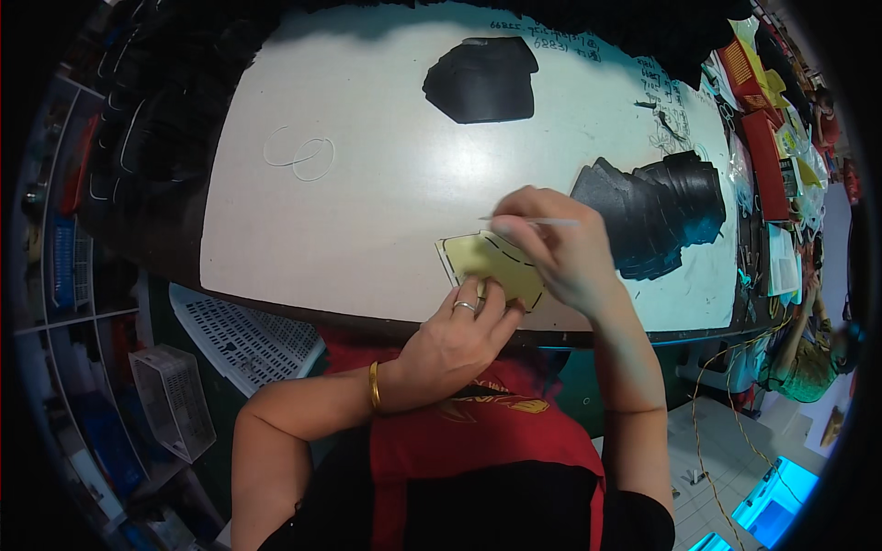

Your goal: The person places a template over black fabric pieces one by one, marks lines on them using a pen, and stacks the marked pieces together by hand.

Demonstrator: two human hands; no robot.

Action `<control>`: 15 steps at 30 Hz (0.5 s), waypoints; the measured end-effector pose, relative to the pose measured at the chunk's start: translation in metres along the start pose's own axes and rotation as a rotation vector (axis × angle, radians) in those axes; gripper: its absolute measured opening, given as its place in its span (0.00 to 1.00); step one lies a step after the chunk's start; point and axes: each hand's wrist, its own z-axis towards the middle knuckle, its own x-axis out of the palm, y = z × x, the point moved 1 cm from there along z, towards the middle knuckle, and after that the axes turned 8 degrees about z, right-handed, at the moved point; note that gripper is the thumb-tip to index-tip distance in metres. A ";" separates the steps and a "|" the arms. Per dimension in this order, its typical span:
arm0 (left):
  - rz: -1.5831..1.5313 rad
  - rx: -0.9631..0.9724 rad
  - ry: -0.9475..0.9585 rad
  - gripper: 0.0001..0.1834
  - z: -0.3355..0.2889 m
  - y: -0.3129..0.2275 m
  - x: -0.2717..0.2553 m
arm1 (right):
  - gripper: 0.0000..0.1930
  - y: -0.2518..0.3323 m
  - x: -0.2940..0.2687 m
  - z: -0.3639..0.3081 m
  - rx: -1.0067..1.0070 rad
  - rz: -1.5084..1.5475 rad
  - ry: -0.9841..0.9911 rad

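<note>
A yellow template (469,255) with black dashed slots along its edges lies near the front of the white table. My left hand (459,335) bends over its near edge, with the fingertips pressing on it and gripping it. Over the template's far side is my right hand (560,243), its fingers closed round a slim pale pen (556,221) held almost level. The pen's tip points left, and motion blurs the fingers a little. Whether a black piece lies under the template, I cannot tell.
Fanned black leather-like pieces (652,216) lie to the right, and a smaller black stack (482,81) at the back. Loose thread (312,159) rests on the white board (276,230). Red baskets (746,73) line the right edge. A white perforated crate (243,335) stands below the left front.
</note>
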 end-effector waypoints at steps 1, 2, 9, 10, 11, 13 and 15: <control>-0.004 0.004 -0.003 0.24 0.002 0.000 -0.002 | 0.11 -0.007 -0.007 -0.007 0.089 0.014 -0.009; 0.005 0.001 -0.013 0.24 0.003 0.000 -0.006 | 0.11 -0.012 -0.009 -0.012 0.179 0.031 -0.020; 0.036 -0.006 0.028 0.23 0.006 0.003 -0.010 | 0.08 -0.008 -0.021 -0.037 0.016 -0.343 -0.006; 0.038 -0.004 0.025 0.23 0.007 0.004 -0.011 | 0.08 -0.009 -0.029 -0.046 0.028 -0.402 -0.027; 0.031 0.008 0.032 0.23 0.006 0.003 -0.012 | 0.07 -0.010 -0.033 -0.058 0.067 -0.441 -0.090; 0.023 0.023 0.043 0.23 0.005 0.003 -0.013 | 0.08 -0.012 -0.023 -0.063 -0.005 -0.417 -0.144; 0.033 0.010 -0.003 0.24 0.009 0.005 -0.012 | 0.09 -0.008 -0.010 -0.075 -0.047 -0.396 -0.206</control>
